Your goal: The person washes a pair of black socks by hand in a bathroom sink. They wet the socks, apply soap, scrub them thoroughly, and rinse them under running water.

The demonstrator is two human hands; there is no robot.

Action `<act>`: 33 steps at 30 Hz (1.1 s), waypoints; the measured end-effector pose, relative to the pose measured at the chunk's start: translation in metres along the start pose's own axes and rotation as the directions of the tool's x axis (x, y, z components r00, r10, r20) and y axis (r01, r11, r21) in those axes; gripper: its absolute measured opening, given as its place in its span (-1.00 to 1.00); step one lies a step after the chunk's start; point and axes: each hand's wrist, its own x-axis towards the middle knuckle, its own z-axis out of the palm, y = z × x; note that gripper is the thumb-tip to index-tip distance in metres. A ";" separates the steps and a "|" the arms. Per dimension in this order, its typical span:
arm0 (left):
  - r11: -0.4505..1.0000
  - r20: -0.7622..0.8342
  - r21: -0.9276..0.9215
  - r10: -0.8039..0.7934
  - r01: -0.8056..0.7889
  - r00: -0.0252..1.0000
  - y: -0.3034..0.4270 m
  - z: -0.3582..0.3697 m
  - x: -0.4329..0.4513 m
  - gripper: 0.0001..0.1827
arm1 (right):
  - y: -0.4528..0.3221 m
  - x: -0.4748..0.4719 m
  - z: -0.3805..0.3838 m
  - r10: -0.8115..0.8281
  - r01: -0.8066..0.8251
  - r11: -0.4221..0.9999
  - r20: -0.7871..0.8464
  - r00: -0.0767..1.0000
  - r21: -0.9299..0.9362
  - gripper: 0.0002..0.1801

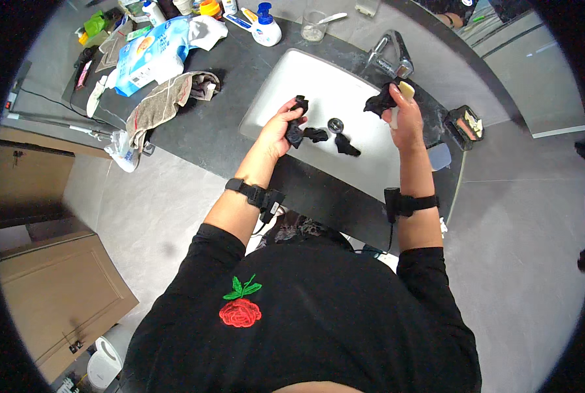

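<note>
Over the left part of a white sink basin (317, 78), my left hand (279, 128) grips a bunched black cloth (295, 133). My right hand (406, 120) is at the basin's right side, below the faucet, closed around another black cloth (381, 100) and a pale yellow bar of soap (406, 90). Two small crumpled black cloth pieces lie in the basin: one (316, 135) beside my left hand, the other (346, 145) just below the metal drain (335, 125). What kind of cloth these are, I cannot tell.
A chrome faucet (393, 56) stands behind the basin. Right of it sit a soap box (464, 127) and a bluish lid-like piece (440, 157). On the dark counter (199, 137) at left are a grey-brown towel (157, 105) and a blue wipes pack (150, 51). A pump bottle (266, 32) and glass cup (313, 27) stand behind.
</note>
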 end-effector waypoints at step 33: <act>0.896 0.162 0.181 0.380 -0.406 0.911 0.033 0.058 -0.029 -0.56 | -0.011 0.002 0.003 -0.026 0.162 0.936 0.397 0.917 -0.312 -0.84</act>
